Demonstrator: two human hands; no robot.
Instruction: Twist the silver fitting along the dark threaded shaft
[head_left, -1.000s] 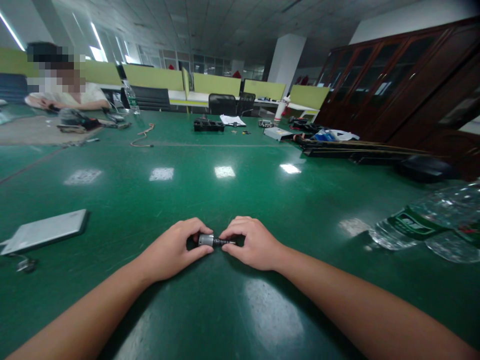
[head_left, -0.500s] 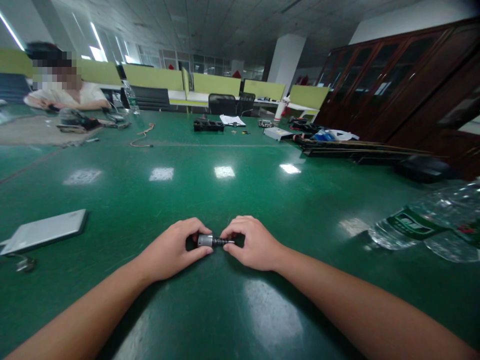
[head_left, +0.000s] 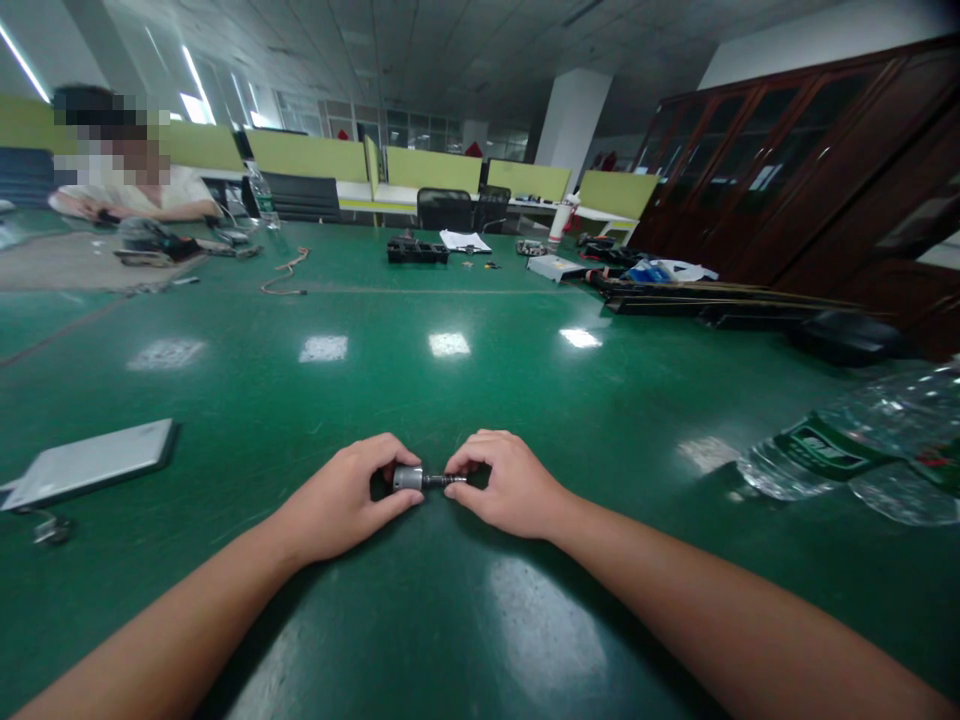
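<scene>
Close in front of me, my left hand [head_left: 351,500] pinches a small silver metal cylinder [head_left: 408,478] between thumb and forefinger. It resembles a small motor lying on its side, and a thin dark shaft [head_left: 435,481] sticks out of its right end. My right hand [head_left: 504,484] has its thumb and forefinger closed around a small coil spring [head_left: 456,479] on that shaft. A short stretch of shaft shows between the cylinder and the right fingertips. The fingers partly cover both the cylinder and the spring.
The green table [head_left: 450,400] reflects ceiling lights. A flat silver device [head_left: 97,462] lies left; clear plastic bottles [head_left: 817,450] lie right. Farther back are a black tray-like part [head_left: 417,250], papers [head_left: 465,241], and long dark strips [head_left: 697,295]. Another person [head_left: 135,190] sits far left.
My right fingers have shifted slightly right with the spring, so more bare shaft shows beside the cylinder. The cylinder and my left hand have moved very slightly left.
</scene>
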